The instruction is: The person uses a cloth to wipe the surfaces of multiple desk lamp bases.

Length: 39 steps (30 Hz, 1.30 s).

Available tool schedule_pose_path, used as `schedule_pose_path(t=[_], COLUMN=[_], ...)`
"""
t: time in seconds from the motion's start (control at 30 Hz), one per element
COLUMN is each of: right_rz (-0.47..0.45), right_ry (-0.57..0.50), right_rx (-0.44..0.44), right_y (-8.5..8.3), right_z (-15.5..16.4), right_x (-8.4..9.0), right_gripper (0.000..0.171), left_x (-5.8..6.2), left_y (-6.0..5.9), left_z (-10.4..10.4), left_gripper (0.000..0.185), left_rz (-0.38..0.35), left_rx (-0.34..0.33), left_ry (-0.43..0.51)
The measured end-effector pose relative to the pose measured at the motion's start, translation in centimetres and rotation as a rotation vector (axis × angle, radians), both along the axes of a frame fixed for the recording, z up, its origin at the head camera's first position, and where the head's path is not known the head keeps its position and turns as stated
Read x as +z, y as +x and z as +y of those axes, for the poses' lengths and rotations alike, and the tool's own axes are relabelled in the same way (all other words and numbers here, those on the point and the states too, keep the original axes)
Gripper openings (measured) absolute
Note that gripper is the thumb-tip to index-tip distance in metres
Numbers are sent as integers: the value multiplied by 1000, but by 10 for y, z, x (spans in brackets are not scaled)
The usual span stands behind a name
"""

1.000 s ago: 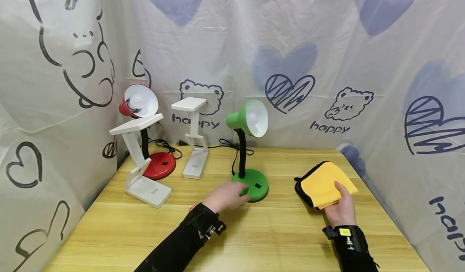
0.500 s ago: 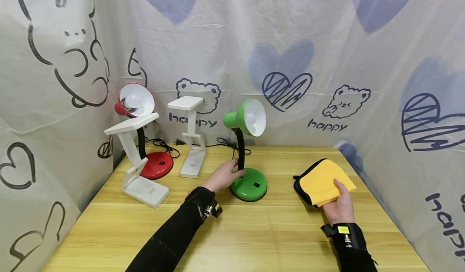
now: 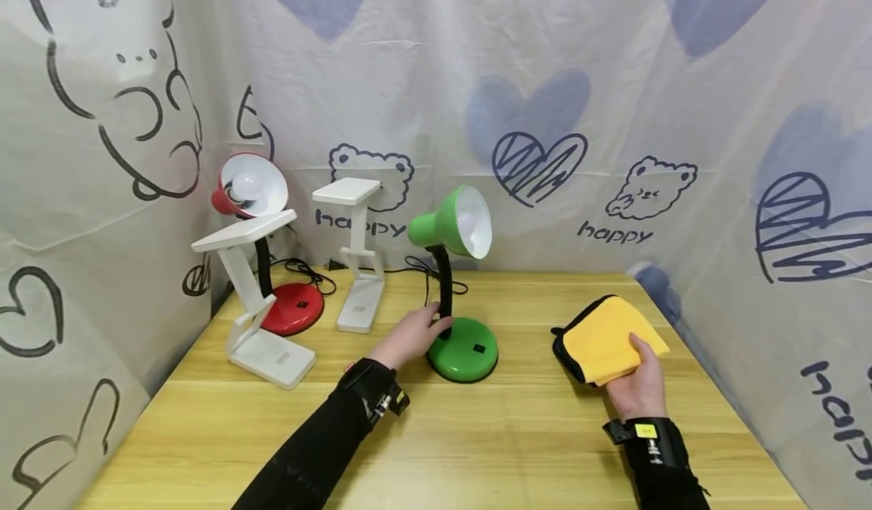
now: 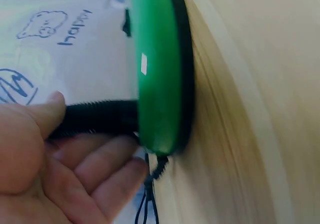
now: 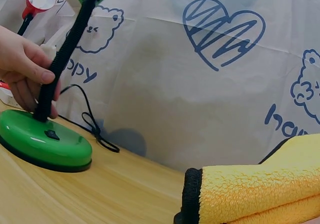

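Observation:
My left hand (image 3: 409, 334) grips the black flexible neck (image 3: 444, 287) of a green desk lamp just above its base. In the left wrist view, the thumb lies on one side of the neck (image 4: 107, 116) and the fingers on the other. The lamp's green base (image 3: 465, 349) carries a small black switch; its green shade (image 3: 451, 222) faces right. Whether the base is fully on the table, I cannot tell. My right hand (image 3: 640, 389) holds a folded yellow cloth (image 3: 609, 340) with black edging, thumb on top. In the right wrist view the cloth (image 5: 260, 189) hides most of that hand.
To the left stand a red desk lamp (image 3: 293, 309), a white folding lamp (image 3: 272, 359) in front of it, and another white folding lamp (image 3: 361, 306) farther back. Black cords (image 3: 425, 268) lie along the table's back edge. Printed curtains (image 3: 531, 101) enclose the wooden table (image 3: 504, 434).
My left hand has gone from the front of the green base to the neck and taken hold of it. The lamp has since shifted slightly left and nearer. The right hand keeps the cloth.

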State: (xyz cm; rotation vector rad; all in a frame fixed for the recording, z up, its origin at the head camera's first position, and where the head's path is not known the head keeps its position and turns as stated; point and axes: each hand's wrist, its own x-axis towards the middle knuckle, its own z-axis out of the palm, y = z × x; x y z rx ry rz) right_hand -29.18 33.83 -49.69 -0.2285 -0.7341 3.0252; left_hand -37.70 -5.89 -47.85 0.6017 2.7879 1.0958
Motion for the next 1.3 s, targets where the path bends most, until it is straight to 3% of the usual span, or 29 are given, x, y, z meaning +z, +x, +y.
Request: schedule_pose_path(t=[0.1,0.27,0.4,0.53,0.67,0.87,0.97,1.17,1.23,1.3], right_rz=[27,107,149,89,23,41,142,553,642,672], right_ry=[19,117,362,637,935,1243,1430,2102,2220,2248], right_rx=[9,21,-43,-104,-54,96,180,371,392,396], right_y=[2,5,3,-3,-14,-26,-24,-12,-11,-12], right_z=[-1,-8,-20,-45,-77,-124,-152,-190,-193,-192], right_x=[2,11,19,25,25,22,17,4,1,0], right_gripper=[54,49,47,38,45,55,47,65,68,69], left_x=[5,7,3,1,3,4,2,2,3,4], left_y=[13,31,30,30,36,43,44,43,44,44], left_z=[1,3,4,2,1,7,10,11,11,11], left_gripper=[58,48,44,43,44,41,36,33,33,32], left_rz=[1,43,77,91,115,185,220,245,243,240], left_rx=[33,76,72,74,89,94,104,119,122,126], left_ry=[5,2,20,9,-51,-97,-95,-65,-68,-72])
